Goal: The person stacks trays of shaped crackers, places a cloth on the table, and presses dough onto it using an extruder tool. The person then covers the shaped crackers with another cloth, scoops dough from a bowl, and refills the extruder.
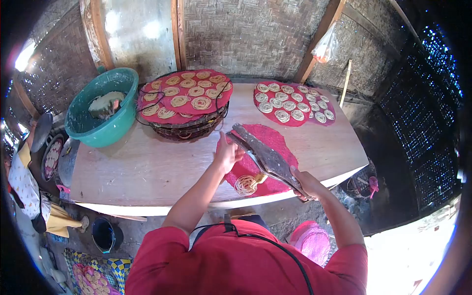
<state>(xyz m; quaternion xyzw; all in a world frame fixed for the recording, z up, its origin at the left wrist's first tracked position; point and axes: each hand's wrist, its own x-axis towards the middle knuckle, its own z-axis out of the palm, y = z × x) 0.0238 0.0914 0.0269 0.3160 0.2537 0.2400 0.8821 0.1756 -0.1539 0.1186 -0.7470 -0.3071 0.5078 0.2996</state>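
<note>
My right hand [309, 184] is wrapped around the near right end of a dark wooden hand press [268, 160] made of two long hinged bars. My left hand [227, 156] is beside the far left end of the bars, thumb raised and fingers apart, seemingly holding nothing. Yellowish dough [260, 178] shows under the middle of the press. Below it, one coil of thin dough strands [245, 186] lies on the near edge of a round pink mesh sheet [280, 145]. The underside of the press is hidden.
On the wooden table [123, 172] stand a green basin [128, 115] with pale dough and a stack of round trays [191, 130] topped with coils. Another pink sheet [290, 119] with coils lies at back right. A person [29, 182] is at far left, near a dark bucket [105, 236].
</note>
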